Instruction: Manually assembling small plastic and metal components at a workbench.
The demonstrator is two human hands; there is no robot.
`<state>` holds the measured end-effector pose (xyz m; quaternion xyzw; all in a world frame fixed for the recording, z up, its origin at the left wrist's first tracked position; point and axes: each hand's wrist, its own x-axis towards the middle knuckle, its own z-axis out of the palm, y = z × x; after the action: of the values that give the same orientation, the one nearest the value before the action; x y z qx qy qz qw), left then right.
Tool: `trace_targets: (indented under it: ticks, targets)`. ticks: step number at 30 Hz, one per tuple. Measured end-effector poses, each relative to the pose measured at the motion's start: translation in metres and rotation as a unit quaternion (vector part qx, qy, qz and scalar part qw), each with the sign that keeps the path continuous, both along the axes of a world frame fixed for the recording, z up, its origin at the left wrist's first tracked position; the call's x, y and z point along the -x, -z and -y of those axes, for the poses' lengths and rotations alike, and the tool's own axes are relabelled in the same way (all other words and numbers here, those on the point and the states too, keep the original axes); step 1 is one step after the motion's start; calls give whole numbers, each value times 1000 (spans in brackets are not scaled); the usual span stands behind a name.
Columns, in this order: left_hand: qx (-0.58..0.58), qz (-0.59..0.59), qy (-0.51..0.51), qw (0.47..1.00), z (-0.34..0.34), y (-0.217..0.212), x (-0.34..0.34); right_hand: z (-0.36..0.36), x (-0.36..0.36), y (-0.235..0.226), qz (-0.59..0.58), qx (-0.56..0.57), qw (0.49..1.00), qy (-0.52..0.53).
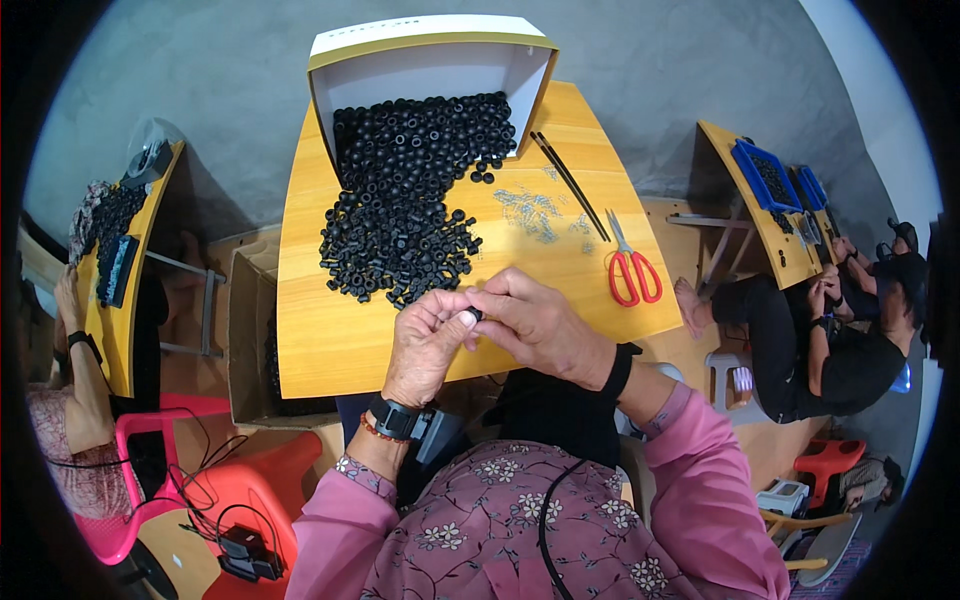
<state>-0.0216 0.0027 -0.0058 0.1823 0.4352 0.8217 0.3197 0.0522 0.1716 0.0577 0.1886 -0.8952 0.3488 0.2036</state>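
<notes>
Black ring (476,315) above table's near edge (330,385)

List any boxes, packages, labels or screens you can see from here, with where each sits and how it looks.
White box: tipped on its side at the far end of the yellow table, olive-gold rim, black rings spilling out.
Brown cardboard box: open, on the floor left of the table.
Blue trays: on the right-hand table, holding dark parts.
Labels: a strip along the white box's top edge, too small to make out.
Screens: none visible.
</notes>
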Motion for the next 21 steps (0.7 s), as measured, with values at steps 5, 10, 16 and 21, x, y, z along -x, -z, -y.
trace_targets:
  ticks: [5,10,16,21]
  targets:
    - [-14,-2,-4,1000,-1,2,1,5,-6,-1,-2,-13,999,37]
    - [-34,54,8,998,0,-3,2,2,-7,2,5,-3,1000,29]
    - [-15,55,0,998,-1,-7,0,0,-4,1,22,-10,1000,11]
    - [-1,49,-20,999,-1,-3,-1,5,-6,-13,139,67,987,46]
